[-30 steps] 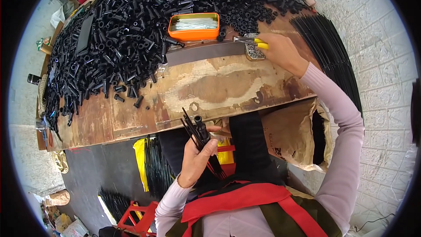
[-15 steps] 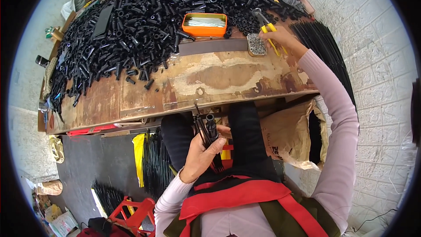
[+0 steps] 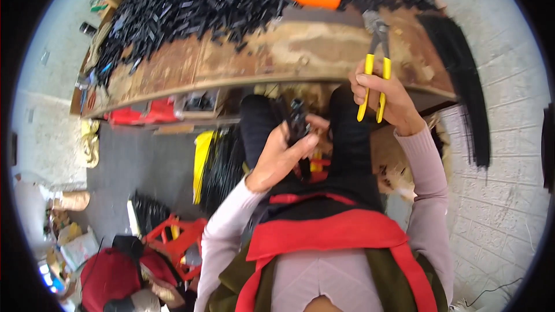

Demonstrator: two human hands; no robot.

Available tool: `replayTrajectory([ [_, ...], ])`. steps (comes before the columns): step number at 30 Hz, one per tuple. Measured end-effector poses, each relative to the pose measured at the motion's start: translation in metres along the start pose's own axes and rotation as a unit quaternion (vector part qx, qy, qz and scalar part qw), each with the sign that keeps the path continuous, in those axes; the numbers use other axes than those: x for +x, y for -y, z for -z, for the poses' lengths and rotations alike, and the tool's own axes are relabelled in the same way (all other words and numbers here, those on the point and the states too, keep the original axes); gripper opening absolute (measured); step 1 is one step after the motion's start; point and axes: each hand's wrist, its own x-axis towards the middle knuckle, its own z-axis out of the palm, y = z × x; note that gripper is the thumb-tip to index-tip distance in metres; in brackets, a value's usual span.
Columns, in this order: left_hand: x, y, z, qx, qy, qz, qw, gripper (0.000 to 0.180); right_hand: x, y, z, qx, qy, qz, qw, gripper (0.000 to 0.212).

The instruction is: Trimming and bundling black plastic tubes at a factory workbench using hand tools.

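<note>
My left hand (image 3: 280, 159) is closed around a black tubular plastic part (image 3: 297, 118), upright above my lap, with its round open end facing up. Thin black rods were seen beside it in the same grip; motion smears them now. My right hand (image 3: 396, 98) grips a pair of pliers (image 3: 370, 66) by its yellow handles, over the table's front edge. The metal jaws point away from me and look slightly apart; whether anything small is between them, I cannot tell. Just behind the jaws is a small container (image 3: 371, 18) of grey metal bits, blurred and partly covered.
A large heap of black plastic parts (image 3: 231, 6) covers the far side of the wooden table (image 3: 300, 52). An orange tin (image 3: 315, 1) stands beyond a dark strip. Long black rods (image 3: 459, 63) overhang the right edge. A red stool (image 3: 170, 242) is on the floor at left.
My right hand has drawn the pliers back from the small container toward me. The whole view has shifted, so the table sits higher. My left hand keeps its hold above my lap.
</note>
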Motion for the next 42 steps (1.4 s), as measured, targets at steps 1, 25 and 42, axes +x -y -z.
replayTrajectory([
  [1,0.001,0.001,0.0,0.0,0.025,-0.014,1.0,0.04,-0.014,-0.012,-0.011,-0.023,0.015,0.03,0.999,0.011],
  [25,-0.001,0.003,-0.013,-0.015,0.108,-0.104,0.989,0.069,-0.067,-0.039,-0.077,-0.055,0.001,0.133,0.99,0.014],
  [42,0.0,0.011,-0.013,-0.015,0.073,-0.111,0.991,0.073,-0.057,-0.068,-0.073,-0.018,-0.003,0.115,0.993,0.012],
])
